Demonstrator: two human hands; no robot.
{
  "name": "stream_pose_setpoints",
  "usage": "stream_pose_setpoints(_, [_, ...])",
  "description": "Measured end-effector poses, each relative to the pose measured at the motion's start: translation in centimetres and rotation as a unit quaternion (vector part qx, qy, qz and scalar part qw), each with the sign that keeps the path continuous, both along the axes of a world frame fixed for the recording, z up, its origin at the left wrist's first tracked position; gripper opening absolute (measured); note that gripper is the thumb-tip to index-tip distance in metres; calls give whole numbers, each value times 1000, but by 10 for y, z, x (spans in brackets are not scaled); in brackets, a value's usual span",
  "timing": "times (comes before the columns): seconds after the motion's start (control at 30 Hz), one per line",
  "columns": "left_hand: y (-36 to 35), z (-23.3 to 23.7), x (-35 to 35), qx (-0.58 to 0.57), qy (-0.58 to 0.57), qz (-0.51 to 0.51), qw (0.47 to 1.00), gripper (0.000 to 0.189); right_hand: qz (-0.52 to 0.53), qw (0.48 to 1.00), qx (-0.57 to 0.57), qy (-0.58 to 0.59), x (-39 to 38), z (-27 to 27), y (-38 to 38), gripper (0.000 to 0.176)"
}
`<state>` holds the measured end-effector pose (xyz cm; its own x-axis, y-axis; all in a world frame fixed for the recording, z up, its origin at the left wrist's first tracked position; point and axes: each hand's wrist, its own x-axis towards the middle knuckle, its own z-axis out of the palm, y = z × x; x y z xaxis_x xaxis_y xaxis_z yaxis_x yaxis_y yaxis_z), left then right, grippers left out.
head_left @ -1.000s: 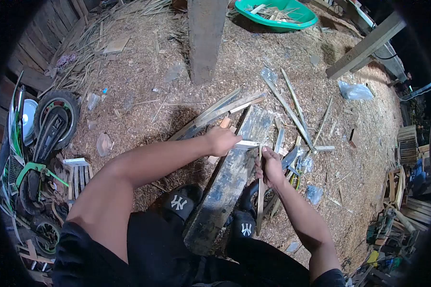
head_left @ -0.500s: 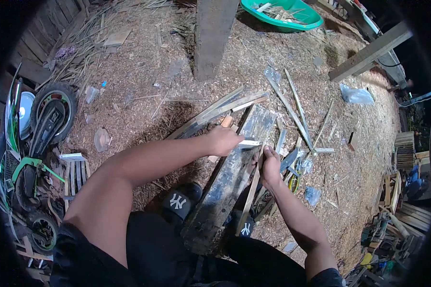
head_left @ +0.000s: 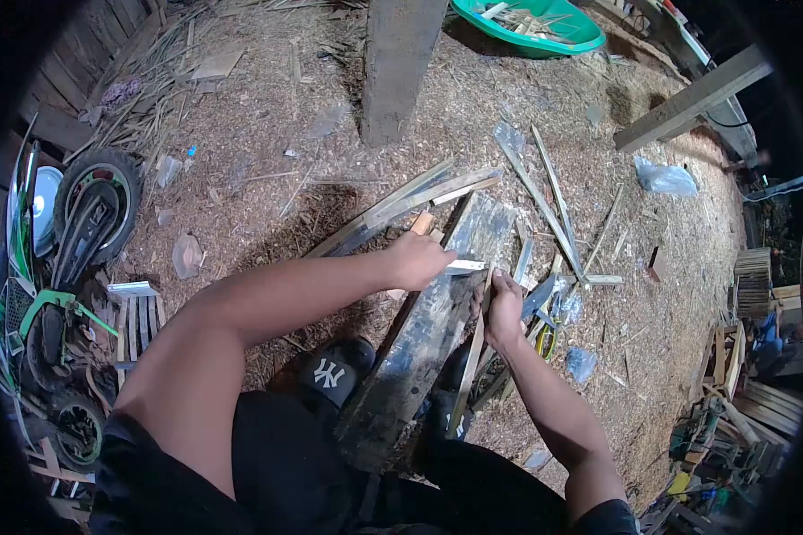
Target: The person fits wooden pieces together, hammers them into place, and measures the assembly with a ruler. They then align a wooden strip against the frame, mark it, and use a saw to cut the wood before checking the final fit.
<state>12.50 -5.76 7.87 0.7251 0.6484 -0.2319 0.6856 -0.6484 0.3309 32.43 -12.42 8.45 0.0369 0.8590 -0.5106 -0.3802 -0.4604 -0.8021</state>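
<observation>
My left hand (head_left: 419,260) is closed around what looks like a knife, its bright blade (head_left: 466,266) pointing right across the bench; the handle is hidden in my fist. Near the blade's tip, my right hand (head_left: 503,308) grips a thin wooden strip (head_left: 471,370) close to its upper end. The strip slants down toward my right shoe. Between my legs runs a worn, paint-stained wooden bench (head_left: 401,357), below both hands. An orange-brown wood piece (head_left: 421,224) shows just beyond my left hand.
Long wooden strips (head_left: 544,209) lie ahead on the shaving-covered ground. A wooden post (head_left: 401,80) stands in front, with a green tub (head_left: 589,42) of scraps behind it. A small motorbike (head_left: 71,259) is at left. Clear plastic bags (head_left: 665,176) and wood piles (head_left: 772,406) are at right.
The wooden strip's lower end has shifted slightly right. Both hands keep almost the same place and grip, and the view has moved only a little.
</observation>
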Motion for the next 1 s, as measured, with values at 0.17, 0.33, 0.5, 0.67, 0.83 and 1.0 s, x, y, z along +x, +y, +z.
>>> stream_pose_setpoints(0.17, [1,1,0,-8,-2,1,1000,28,3,1000,15,-24,1,-8,1,26])
stream_pose_setpoints(0.33, [1,-1,-1,6,-16,0,1000,28,7,999,16,-34,-2,-11,1,27])
stream_pose_setpoints(0.5, [1,0,-1,3,-19,6,1000,28,-7,998,24,-60,-10,-8,2,31])
stream_pose_setpoints(0.67, [2,2,-1,1,-15,2,1000,30,-9,991,1,-133,-13,-13,2,31])
stream_pose_setpoints(0.83, [3,5,-3,-2,-37,7,999,31,51,988,-37,-139,-4,-6,8,43])
stream_pose_setpoints(1.0, [3,6,-1,-11,-27,5,1000,30,107,981,-100,-124,0,26,9,39])
